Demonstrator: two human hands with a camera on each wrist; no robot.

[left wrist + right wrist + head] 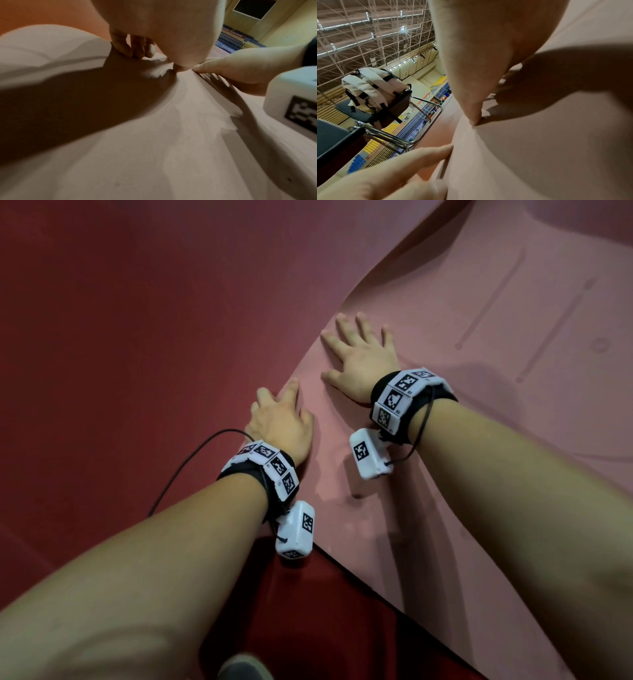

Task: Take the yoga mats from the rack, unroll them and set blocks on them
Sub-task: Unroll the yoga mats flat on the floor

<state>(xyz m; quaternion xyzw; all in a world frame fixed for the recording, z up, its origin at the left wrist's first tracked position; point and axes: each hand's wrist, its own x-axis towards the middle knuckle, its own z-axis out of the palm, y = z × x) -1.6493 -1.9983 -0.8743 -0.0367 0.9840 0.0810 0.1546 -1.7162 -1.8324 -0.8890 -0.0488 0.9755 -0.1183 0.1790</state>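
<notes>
A pink yoga mat (479, 405) lies unrolled on the floor, with a wave along its left edge. My left hand (281, 419) rests on that edge. Its fingertips (135, 48) and thumb touch the mat (171, 135), and it holds nothing. My right hand (359, 354) lies flat on the mat just beyond it, fingers spread and pressing down. In the right wrist view the palm (479, 54) bears on the mat (556, 148), and the left hand's fingers (385, 169) reach the mat's edge. No block or rack shows in any view.
Red floor (137, 320) surrounds the mat to the left and front. My shoe (245, 667) is at the bottom edge. Chairs with metal frames, one with a beige backpack (371, 89) on its seat, stand to the left of the mat.
</notes>
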